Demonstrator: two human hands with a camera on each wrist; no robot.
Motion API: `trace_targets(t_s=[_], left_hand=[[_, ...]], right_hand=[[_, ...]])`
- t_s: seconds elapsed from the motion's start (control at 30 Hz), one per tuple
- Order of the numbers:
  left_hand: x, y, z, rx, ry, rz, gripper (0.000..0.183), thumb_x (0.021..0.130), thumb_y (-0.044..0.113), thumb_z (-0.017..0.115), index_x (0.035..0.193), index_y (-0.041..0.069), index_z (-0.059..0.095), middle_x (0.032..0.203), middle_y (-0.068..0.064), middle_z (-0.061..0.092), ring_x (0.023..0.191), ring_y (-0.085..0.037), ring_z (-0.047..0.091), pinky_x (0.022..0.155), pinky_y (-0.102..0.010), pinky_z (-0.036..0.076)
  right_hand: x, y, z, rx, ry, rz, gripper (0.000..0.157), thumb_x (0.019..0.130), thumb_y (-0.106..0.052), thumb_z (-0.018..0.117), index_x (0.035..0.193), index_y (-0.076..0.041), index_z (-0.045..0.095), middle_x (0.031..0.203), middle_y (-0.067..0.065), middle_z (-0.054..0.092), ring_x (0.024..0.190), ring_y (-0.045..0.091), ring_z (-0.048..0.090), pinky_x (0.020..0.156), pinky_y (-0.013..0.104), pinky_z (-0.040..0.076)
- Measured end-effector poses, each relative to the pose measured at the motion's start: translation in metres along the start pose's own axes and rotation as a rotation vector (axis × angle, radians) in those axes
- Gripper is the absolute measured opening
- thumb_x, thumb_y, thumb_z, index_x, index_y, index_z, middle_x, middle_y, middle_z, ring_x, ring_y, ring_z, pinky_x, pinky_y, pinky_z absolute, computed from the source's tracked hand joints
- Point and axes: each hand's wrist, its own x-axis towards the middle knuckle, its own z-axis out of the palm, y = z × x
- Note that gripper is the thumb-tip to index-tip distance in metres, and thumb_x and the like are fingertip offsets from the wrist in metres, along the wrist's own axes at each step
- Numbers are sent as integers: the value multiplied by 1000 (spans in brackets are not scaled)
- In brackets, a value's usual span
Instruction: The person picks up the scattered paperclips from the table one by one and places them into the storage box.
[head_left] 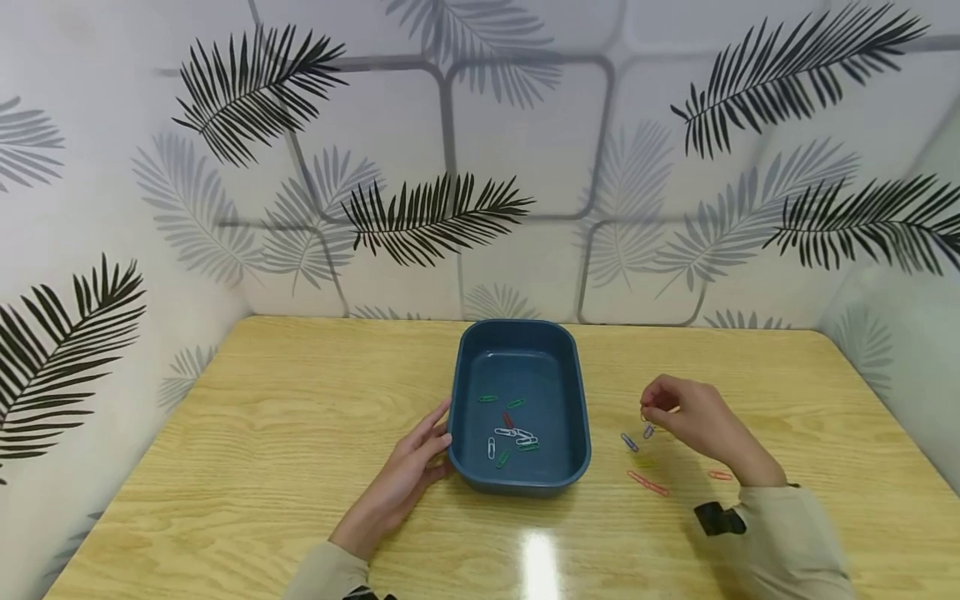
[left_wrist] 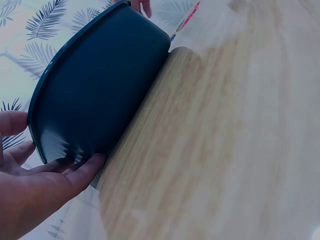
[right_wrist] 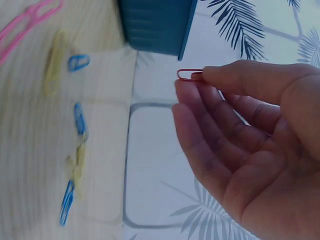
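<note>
Left hand (head_left: pixel 408 468): open, fingers resting against the left wall of our blue tub (head_left: pixel 517 367).
Right hand (head_left: pixel 693 417): thumb and fingertips pinch the held red paperclip (right_wrist: pixel 189 70) over the table (head_left: pixel 262 417), right of the tub.
Risk: we might drop it if that narrow pinch slips; touching table clips could snag together.
Tub count: four green paperclips (head_left: pixel 488 398), one red clip (head_left: pixel 508 420), about four overlapping white paperclips (head_left: pixel 491 448).
Table count: three pink paperclips (head_left: pixel 720 475), three blue paperclips (right_wrist: pixel 80 119), at least two yellow paperclips (right_wrist: pixel 54 62).

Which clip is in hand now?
The red clip pinched by the right hand; every other visible clip lies on the table or in the bin.
</note>
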Motion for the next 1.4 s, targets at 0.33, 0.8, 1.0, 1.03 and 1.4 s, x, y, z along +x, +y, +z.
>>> trace_targets(t_s=[0.33, 0.8, 1.0, 1.03, 1.4], left_hand=[[1, -2, 0, -3, 6, -2, 57, 103, 15, 46, 155, 18, 25, 155, -20, 25, 137, -34, 33, 100, -42, 38], [1, -2, 0, -6, 12, -6, 57, 102, 15, 46, 155, 18, 25, 154, -20, 26, 136, -34, 34, 98, -39, 40], [1, -2, -1, -4, 7, -12, 57, 103, 15, 46, 155, 18, 25, 154, -21, 26, 135, -34, 36, 96, -37, 40], [1, -2, -1, -5, 7, -14, 57, 103, 15, 46, 155, 18, 25, 154, -21, 26, 135, -34, 36, 95, -36, 41], [1, -2, -2, -2, -8, -3, 57, 103, 15, 45, 155, 18, 23, 154, -20, 26, 136, -34, 35, 98, -39, 40]], right_hand=[[15, -17, 1, 32, 116, -19, 5, 89, -9, 69, 93, -6, 67, 84, 1, 69, 78, 19, 65, 69, 37, 50], [35, -39, 10, 85, 176, -86, 5, 88, -5, 70, 93, -4, 69, 84, 3, 69, 78, 20, 65, 71, 37, 52], [42, -42, 15, 90, 191, -98, 5, 87, -3, 70, 92, -4, 68, 83, 3, 68, 79, 21, 65, 71, 36, 53], [43, -42, 15, 89, 190, -99, 5, 87, -3, 70, 91, -4, 69, 83, 3, 68, 79, 21, 65, 71, 37, 52], [47, -45, 24, 82, 202, -111, 5, 88, -5, 70, 91, -2, 69, 86, 6, 69, 82, 25, 65, 71, 39, 54]])
